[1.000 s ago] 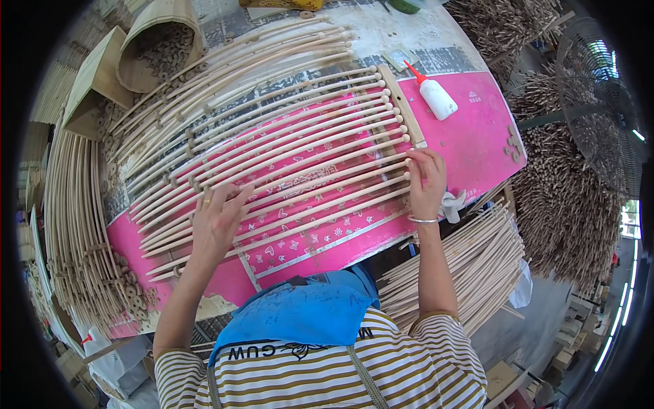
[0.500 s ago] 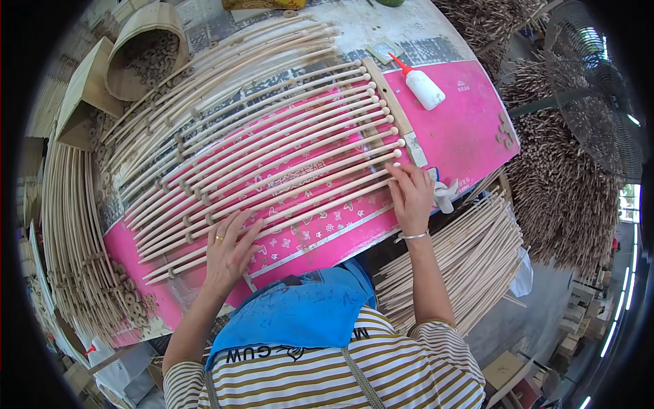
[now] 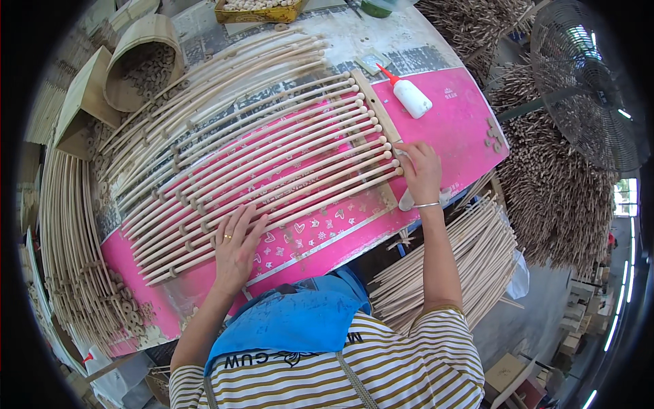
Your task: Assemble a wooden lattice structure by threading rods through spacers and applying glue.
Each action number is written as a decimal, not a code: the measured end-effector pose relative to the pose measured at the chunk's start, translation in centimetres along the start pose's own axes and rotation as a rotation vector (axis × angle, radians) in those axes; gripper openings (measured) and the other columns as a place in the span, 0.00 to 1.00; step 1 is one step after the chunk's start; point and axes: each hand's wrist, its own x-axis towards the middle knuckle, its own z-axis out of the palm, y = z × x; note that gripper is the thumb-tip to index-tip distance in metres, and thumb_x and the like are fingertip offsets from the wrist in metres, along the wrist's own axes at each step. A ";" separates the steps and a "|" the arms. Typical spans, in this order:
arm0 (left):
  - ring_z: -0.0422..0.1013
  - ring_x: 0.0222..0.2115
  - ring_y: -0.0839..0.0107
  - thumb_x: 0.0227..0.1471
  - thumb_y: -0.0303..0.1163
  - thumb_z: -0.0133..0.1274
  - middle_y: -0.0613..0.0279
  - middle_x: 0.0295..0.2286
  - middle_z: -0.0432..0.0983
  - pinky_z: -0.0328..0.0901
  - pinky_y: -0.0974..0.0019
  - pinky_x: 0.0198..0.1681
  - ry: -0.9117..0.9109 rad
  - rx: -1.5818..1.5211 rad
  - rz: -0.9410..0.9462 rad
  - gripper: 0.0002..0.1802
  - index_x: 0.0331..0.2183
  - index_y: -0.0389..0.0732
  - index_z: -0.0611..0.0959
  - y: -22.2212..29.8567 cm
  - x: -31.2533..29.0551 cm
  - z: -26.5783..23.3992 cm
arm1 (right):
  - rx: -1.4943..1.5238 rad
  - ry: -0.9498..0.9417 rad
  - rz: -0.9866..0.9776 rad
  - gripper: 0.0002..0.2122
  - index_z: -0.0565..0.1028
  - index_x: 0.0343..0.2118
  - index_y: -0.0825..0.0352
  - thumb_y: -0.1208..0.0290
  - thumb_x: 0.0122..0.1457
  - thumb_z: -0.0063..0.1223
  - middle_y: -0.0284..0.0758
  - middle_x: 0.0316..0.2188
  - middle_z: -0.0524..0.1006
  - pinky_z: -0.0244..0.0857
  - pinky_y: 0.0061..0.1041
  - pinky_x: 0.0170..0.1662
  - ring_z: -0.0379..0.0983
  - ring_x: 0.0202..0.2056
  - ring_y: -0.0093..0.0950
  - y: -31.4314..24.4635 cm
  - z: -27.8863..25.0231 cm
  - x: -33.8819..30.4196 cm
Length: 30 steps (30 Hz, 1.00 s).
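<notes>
A row of pale wooden sticks [image 3: 293, 174] with round ball ends lies side by side across a pink printed sheet [image 3: 453, 123]. Small brown wooden rings [image 3: 204, 227] sit around the sticks toward their left ends. My left hand [image 3: 237, 247] rests flat with fingers stretched out over the nearest sticks. At the right end of the row, the fingers of my right hand [image 3: 421, 170] are bent around the ball end of a near stick, beside a flat wooden strip [image 3: 378, 105]. The fingertips partly hide that ball.
A white glue bottle [image 3: 412, 99] with a red tip lies right of the strip. Wooden buckets [image 3: 139, 48] of rings and bundled sticks [image 3: 75, 238] stand left. A yellow box [image 3: 257, 12] of balls sits at the back. Loose sticks [image 3: 453, 252] and a fan [image 3: 589, 82] are right.
My right hand has moved slightly up and right along the ball ends. The nearest sticks now lie closer to the row. My left hand has shifted a little to the right.
</notes>
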 end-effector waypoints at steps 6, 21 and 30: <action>0.58 0.68 0.57 0.60 0.26 0.54 0.56 0.66 0.65 0.48 0.44 0.71 -0.035 0.025 -0.043 0.27 0.61 0.49 0.80 -0.2 0.1 0.3 | -0.202 -0.091 -0.081 0.05 0.84 0.36 0.54 0.67 0.56 0.64 0.29 0.36 0.77 0.62 0.39 0.45 0.73 0.43 0.33 -0.5 1.3 0.9; 0.51 0.71 0.56 0.60 0.40 0.59 0.57 0.70 0.56 0.43 0.43 0.73 0.175 0.132 -0.241 0.39 0.69 0.50 0.66 -9.7 8.1 -1.0 | 0.099 -0.053 -0.027 0.14 0.82 0.46 0.60 0.69 0.56 0.65 0.39 0.42 0.78 0.64 0.43 0.51 0.74 0.48 0.41 0.0 -1.0 1.3; 0.54 0.70 0.56 0.61 0.43 0.57 0.55 0.68 0.59 0.49 0.43 0.72 0.195 0.182 -0.285 0.39 0.69 0.49 0.65 -13.5 14.6 1.8 | 0.130 0.194 0.209 0.35 0.73 0.59 0.71 0.60 0.51 0.74 0.52 0.53 0.77 0.66 0.40 0.61 0.72 0.58 0.46 10.4 5.4 12.6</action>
